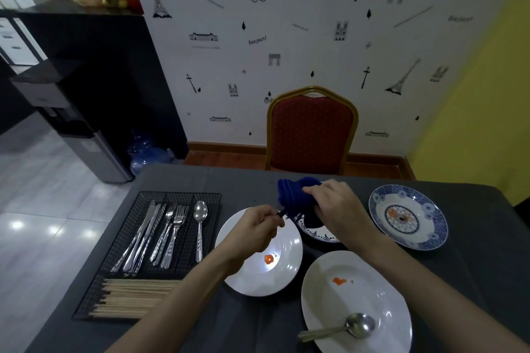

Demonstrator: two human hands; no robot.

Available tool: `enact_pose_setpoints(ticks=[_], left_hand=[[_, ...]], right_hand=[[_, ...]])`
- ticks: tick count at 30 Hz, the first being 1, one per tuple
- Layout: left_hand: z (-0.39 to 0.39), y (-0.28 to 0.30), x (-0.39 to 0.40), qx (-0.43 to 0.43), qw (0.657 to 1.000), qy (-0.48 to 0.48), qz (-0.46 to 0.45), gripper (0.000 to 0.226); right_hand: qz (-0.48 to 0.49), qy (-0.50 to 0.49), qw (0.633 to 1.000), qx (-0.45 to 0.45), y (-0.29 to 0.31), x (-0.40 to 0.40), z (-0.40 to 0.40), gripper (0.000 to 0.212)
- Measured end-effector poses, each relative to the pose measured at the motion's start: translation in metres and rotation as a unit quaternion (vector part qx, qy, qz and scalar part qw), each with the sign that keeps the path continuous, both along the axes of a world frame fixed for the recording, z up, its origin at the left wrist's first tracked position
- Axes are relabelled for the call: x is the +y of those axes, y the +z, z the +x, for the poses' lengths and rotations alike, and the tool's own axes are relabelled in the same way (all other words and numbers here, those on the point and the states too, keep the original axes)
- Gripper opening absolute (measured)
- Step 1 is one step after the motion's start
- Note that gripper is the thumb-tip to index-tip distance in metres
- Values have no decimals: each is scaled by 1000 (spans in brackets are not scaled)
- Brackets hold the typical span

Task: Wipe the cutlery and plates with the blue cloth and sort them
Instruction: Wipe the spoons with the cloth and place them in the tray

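Blue cloth in right hand, four plates, two spoons

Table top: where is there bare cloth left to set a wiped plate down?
Bare patches: the far strip of the table between the cutlery tray and the chair, and the right edge beyond the patterned plate. The middle is crowded with both hands, the blue cloth and the white plates.

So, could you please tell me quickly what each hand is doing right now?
Left hand: pinching the handle end of a utensil whose type is hidden by the cloth.
Right hand: gripping the blue cloth bunched around that utensil.
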State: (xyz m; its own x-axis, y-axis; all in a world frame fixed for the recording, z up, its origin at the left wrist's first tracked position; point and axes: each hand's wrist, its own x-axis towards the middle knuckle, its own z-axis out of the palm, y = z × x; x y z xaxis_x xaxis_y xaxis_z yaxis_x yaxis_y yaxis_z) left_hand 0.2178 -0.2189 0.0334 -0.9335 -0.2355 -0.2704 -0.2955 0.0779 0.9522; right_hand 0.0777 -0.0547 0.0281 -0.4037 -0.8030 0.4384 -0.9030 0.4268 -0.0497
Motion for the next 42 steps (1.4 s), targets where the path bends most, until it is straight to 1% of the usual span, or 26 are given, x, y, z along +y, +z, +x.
enact_pose_setpoints(ticks=[2, 4, 6, 9, 12, 14, 16, 19, 21, 23, 26, 28, 31, 33, 35, 37, 42], left_hand=[[-1, 0, 2, 1, 1000, 5, 10, 21], [-1, 0, 3, 5, 1000, 12, 23, 22], [-1, 2, 5, 14, 999, 25, 40, 22], [-3, 9, 5, 30, 997, 49, 54, 25], [-5, 10, 0, 22, 996, 71, 54, 43], [-5, 8, -3, 0, 996, 78, 41, 48], [-5, 3, -3, -23, 996, 87, 23, 47], [-6, -2, -3, -52, 993, 101, -5, 40], [-7, -2, -1, -58, 994, 90, -27, 33], [-11, 2, 5, -44, 996, 67, -47, 27], [-21, 11, 15, -6, 994, 47, -96, 24], [-22, 15, 16, 4, 992, 47, -121, 23], [-13, 21, 13, 14, 995, 45, -92, 23], [-14, 27, 9, 22, 994, 51, -99, 24], [-20, 31, 8, 22, 991, 61, -115, 22], [-23, 29, 11, 13, 993, 65, -102, 20], [-17, 16, 13, 8, 994, 67, -90, 20]], right_hand=[[-1, -15, 1000, 27, 2, -2, -4, 33], [-13, -37, 999, 34, 7, -3, -7, 24], [-43, -72, 997, 2, 16, -2, -9, 23], [-98, -129, 983, -83, 27, 4, -16, 15], [-127, -165, 969, -130, 30, 10, -21, 16], [-150, -175, 957, -173, 29, 12, -22, 16], [-172, -178, 946, -210, 29, 13, -20, 17], [-193, -182, 939, -219, 31, 13, -15, 18], [-203, -180, 938, -215, 34, 11, -10, 19], [-206, -157, 945, -201, 34, 5, 1, 22], [-151, -99, 975, -134, 20, -5, 18, 32], [-133, -82, 981, -113, 9, -6, 18, 35], [-129, -91, 981, -110, 11, -4, 3, 32], [-137, -84, 982, -99, 15, -6, 1, 29], [-133, -58, 988, -59, 15, -12, 10, 33], [-109, -34, 993, -10, 9, -14, 16, 39], [-108, -62, 992, 19, 2, -13, 6, 41]])
